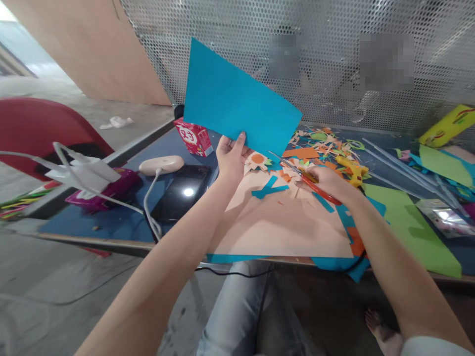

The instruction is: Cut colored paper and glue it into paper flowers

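Note:
My left hand (232, 157) pinches a large blue paper sheet (237, 99) by its lower edge, thumb in front, and holds it up above the table. In my right hand (326, 182) is a pair of scissors (315, 187) with orange handles. Their blades point left at the sheet's lower right corner; whether they touch it I cannot tell. Below lies a pale peach sheet (274, 232) with blue paper strips (270, 188) on it. A paper flower (258, 159) with an orange centre sits just right of my left hand.
A yellow glue gun (352, 170), paper scraps (326, 138), clear glue sticks (404, 163) and green paper (408, 227) lie to the right. Leftward are a black phone (183, 192), a red box (193, 137) and a white power strip (83, 170) with cables. A perforated metal panel (230, 29) stands behind.

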The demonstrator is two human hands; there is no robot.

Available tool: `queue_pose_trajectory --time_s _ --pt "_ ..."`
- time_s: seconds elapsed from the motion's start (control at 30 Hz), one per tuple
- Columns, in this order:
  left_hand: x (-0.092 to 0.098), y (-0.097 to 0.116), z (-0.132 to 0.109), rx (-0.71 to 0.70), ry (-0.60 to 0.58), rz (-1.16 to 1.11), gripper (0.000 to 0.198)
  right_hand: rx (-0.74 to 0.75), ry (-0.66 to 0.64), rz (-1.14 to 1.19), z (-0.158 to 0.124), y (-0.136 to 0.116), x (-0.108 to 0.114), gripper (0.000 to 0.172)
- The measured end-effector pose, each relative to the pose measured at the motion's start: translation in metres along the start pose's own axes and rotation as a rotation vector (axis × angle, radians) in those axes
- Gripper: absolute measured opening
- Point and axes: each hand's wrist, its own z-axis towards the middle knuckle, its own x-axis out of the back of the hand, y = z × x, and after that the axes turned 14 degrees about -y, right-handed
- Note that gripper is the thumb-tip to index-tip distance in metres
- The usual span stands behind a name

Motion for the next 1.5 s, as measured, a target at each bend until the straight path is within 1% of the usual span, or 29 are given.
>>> queue_pose_trajectory --time_s 0.27,0.47,0.67,0.8,1.0,1.3,1.5 --pt "-0.0018 0.0007 -0.0003 -0.012 -0.006 -0.023 0.039 -0.003 -0.002 -0.009 0.0001 -0.0001 0.0004 0.040" --pt "-0.0008 0.0000 -0.0005 -0.009 -0.020 -0.026 0.035 -0.018 -0.013 -0.007 0.0005 0.0003 0.0005 0.040" --pt "-0.0023 0.0015 -0.0013 -0.008 -0.021 -0.028 0.038 -0.017 -0.023 -0.021 0.0001 -0.0013 0.0012 0.041" --pt "-0.0022 0.0009 -0.0017 -0.006 -0.027 -0.035 0.035 -0.019 -0.014 -0.038 0.0002 -0.0007 0.0011 0.041" --pt "-0.0035 0.0005 -0.0019 -0.006 -0.002 -0.052 0.037 0.006 -0.008 -0.034 0.0004 0.0010 0.0005 0.041" --pt "-0.0043 0.0021 -0.0027 -0.006 -0.019 -0.041 0.036 -0.015 -0.023 -0.039 0.0003 0.0009 0.0012 0.041" --pt "-0.0037 0.0023 -0.0021 0.012 -0.011 -0.047 0.039 0.000 -0.032 -0.055 -0.0006 -0.0001 0.0017 0.041"
